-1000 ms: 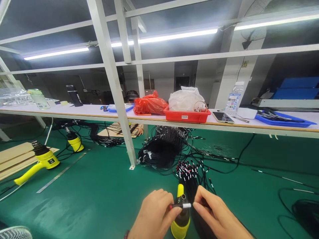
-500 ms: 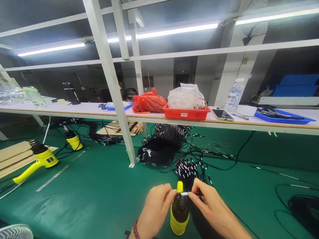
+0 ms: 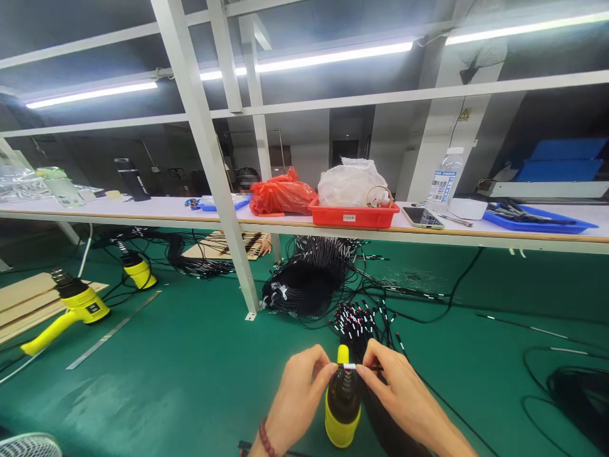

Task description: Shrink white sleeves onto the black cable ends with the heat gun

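Note:
My left hand (image 3: 297,387) and my right hand (image 3: 397,393) pinch the two ends of a thin black wire whose white sleeve (image 3: 349,366) spans the gap between my fingertips. The sleeve sits right above the nozzle of a yellow and black heat gun (image 3: 342,406) standing upright on the green mat. Behind it lies a bunch of black wires with red and white tips (image 3: 361,320). A big coil of black wires (image 3: 302,292) rests farther back under the shelf.
Two more yellow heat guns (image 3: 78,308) (image 3: 137,271) and wooden boards lie at the left. A white frame post (image 3: 223,209) stands on the mat. The shelf (image 3: 476,238) carries a red tray (image 3: 354,218), bags, a phone, a bottle and a blue tray. Another person's hand shows behind the post.
My hands and the wire's sleeve have shifted from in front of the heat gun's nozzle to just above it. The camera has tilted slightly.

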`<state>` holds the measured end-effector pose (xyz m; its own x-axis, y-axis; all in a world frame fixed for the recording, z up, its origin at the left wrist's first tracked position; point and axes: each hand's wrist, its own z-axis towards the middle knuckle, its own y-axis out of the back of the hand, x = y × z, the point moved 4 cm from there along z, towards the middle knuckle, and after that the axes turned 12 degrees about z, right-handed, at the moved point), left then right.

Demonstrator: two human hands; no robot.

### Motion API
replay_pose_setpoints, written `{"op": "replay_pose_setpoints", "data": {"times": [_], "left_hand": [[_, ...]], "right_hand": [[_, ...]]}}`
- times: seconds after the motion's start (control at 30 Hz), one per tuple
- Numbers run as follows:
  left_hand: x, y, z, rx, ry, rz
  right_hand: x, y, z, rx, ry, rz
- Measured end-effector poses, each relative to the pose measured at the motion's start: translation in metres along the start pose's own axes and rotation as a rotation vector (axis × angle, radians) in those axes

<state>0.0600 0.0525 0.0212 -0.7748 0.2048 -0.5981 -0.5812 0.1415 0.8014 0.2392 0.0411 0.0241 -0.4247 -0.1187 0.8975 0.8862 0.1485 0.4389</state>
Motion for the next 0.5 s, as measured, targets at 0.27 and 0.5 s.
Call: {"op": "replay_pose_setpoints", "data": {"times": [0.27, 0.5], "left_hand": [[-0.0017, 0.0027, -0.0017, 0.026, 0.024, 0.02], [-0.0015, -0.0017, -0.0016, 0.071, -0.035, 0.042]], "right_hand": [[-0.007, 0.0051, -0.0007, -0.005, 0.017, 0.028], [-0.0065, 0.0077, 0.0016, -0.003, 0.023, 0.06]]}}
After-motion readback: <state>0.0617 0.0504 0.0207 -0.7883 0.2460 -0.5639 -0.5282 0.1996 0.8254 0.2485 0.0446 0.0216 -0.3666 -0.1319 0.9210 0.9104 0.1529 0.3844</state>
